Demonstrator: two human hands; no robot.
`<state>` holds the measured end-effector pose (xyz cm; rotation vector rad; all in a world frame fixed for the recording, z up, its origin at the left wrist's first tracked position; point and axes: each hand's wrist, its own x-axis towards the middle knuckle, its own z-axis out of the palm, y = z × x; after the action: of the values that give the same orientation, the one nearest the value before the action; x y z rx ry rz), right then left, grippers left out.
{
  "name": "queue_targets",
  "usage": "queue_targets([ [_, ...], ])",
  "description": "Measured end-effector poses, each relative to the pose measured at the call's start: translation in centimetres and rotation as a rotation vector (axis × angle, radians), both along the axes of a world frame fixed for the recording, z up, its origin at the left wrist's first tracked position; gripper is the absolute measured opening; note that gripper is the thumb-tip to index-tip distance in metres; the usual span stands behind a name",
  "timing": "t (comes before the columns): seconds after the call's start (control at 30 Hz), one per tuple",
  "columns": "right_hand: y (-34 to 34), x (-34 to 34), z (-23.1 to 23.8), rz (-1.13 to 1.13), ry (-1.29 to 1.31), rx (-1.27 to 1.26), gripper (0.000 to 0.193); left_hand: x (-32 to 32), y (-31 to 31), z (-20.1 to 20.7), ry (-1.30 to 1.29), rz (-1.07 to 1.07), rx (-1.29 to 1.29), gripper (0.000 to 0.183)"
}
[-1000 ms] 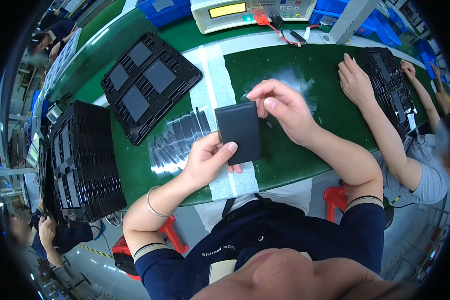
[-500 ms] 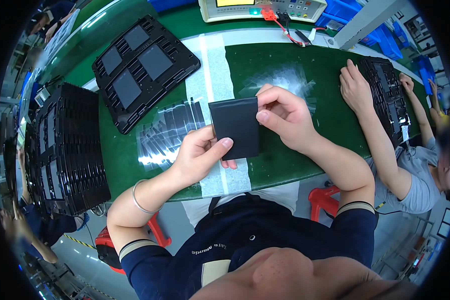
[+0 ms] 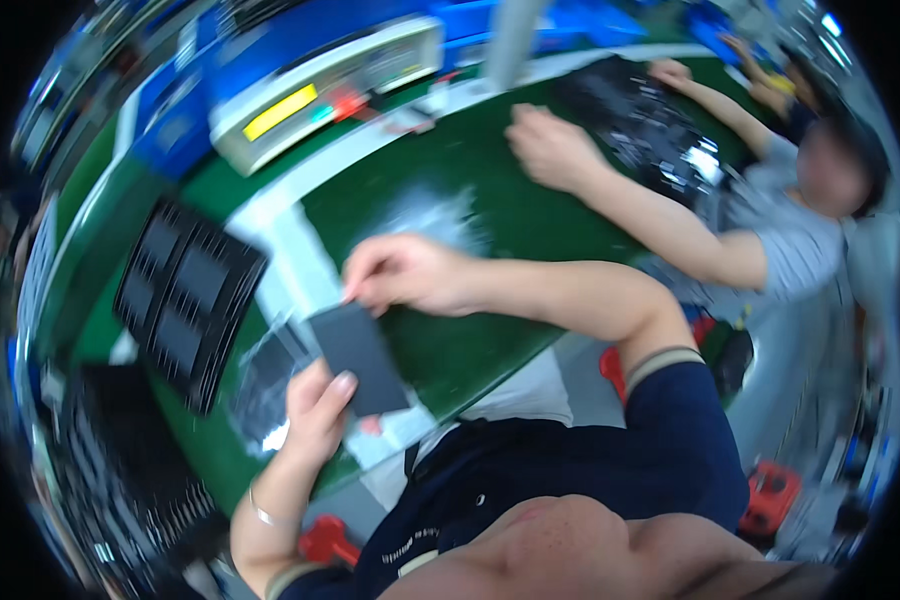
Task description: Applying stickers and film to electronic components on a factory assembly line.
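Observation:
A flat, dark grey rectangular panel (image 3: 362, 358) is tilted above the table's front edge. My left hand (image 3: 317, 412) is closed on its lower left side, thumb on the face and a fingertip showing beneath. At the panel's top edge, my right hand (image 3: 410, 275) makes a pinch; blur hides what, if anything, lies between its fingertips. Beside my left hand lies a pile of clear film strips with dark bands (image 3: 270, 378). Beyond my right hand is a heap of clear film pieces (image 3: 435, 215).
A black tray (image 3: 232, 262) with several dark panels lies at left, near stacked black trays (image 3: 120, 440). A tester (image 3: 240, 145) with a yellow screen and leads stands at the back. On the right, a co-worker's hand (image 3: 555, 150) is beside black trays (image 3: 630, 120).
The whole view has swung and blurred, bringing the co-worker further in. The panel now tilts more, and my right fingers have shifted from its upper right corner along the top edge.

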<state>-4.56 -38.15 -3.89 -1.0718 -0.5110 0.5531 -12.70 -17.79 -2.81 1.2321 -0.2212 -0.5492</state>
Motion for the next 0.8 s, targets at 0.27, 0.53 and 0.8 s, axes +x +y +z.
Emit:
queue_targets([
  [0.27, 0.0, -0.3, -0.5, 0.056, -0.067, 0.050, 0.019, 0.0, -0.8, -0.5, 0.058, 0.030, -0.101, 0.028],
  [0.53, 0.9, -0.5, -1.2, 0.007, 0.029, 0.100, 0.017, 0.2, -0.9, -0.7, 0.063, 0.046, -0.125, 0.028],
  [0.8, 0.8, -0.2, -0.9, -0.021, 0.091, 0.073, 0.018, 0.2, -1.8, -0.3, 0.067, 0.167, -0.054, 0.030],
])
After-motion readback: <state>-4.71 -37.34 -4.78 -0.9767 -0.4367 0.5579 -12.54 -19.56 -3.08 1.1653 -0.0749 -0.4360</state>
